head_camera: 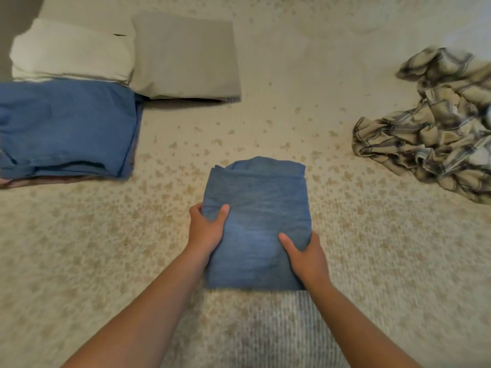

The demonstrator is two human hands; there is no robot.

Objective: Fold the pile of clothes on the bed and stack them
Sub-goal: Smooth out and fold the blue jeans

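Observation:
A folded blue denim garment lies in the middle of the bed, just in front of me. My left hand grips its left edge, thumb on top and fingers tucked underneath. My right hand grips the right edge the same way, a little nearer to me. At the left is a stack topped by a folded blue garment. Behind it lie a folded white piece and a folded grey piece. A crumpled plaid garment lies unfolded at the right.
The bed cover is cream with small tan flecks and fills the whole view. A ribbed patch of it lies between my forearms. A dark strip shows past the bed's far left corner.

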